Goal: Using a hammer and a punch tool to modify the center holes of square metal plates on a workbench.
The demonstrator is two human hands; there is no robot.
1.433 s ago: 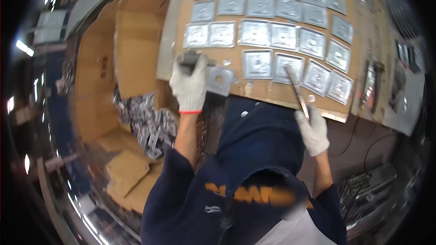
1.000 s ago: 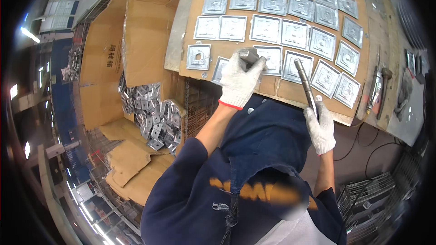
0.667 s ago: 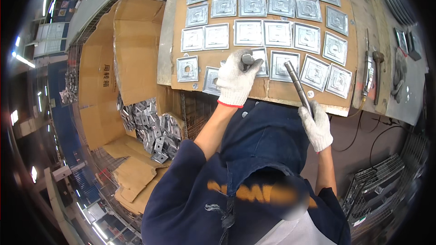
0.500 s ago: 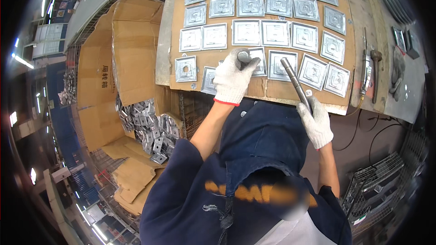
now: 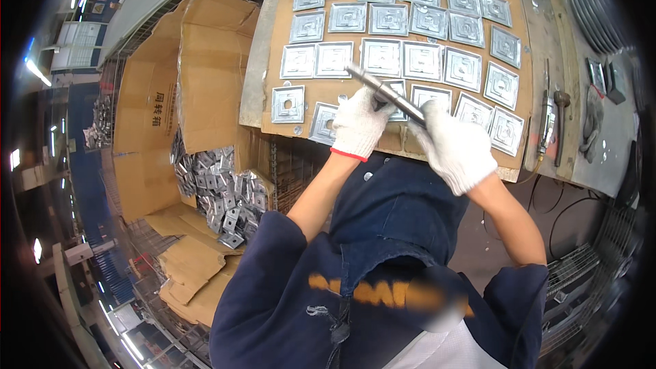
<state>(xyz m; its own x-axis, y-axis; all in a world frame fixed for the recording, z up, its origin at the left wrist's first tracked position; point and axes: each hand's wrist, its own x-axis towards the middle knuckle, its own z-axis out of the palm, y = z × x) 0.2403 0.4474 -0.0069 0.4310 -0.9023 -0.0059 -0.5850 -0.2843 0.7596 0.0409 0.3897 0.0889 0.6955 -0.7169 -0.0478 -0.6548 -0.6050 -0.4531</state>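
Note:
Both of my hands wear white knit gloves. My right hand (image 5: pixel 456 147) is closed round the lower end of a steel rod (image 5: pixel 376 85), which slants up to the left, its far part passing over my left hand. My left hand (image 5: pixel 359 123) is closed near the table's front edge; the round metal piece in it, seen end-on before, is now mostly hidden by the rod and fingers. Beside it lies a square metal plate (image 5: pixel 321 125) with a hole, partly covered. Another square plate (image 5: pixel 396 87) sits partly behind the rod.
Rows of square metal plates (image 5: pixel 381 56) cover the cardboard-topped table (image 5: pixel 268 89). At the right lie a hammer (image 5: pixel 562 119), an air tool (image 5: pixel 548 123) and a grey glove (image 5: pixel 591 133). Below left, a large cardboard box (image 5: pixel 212 82) holds many metal pieces (image 5: pixel 222 195).
My right hand has moved up and left with the rod, which now crosses over my left hand. My left hand has shifted slightly down. The whole view has shifted a little.

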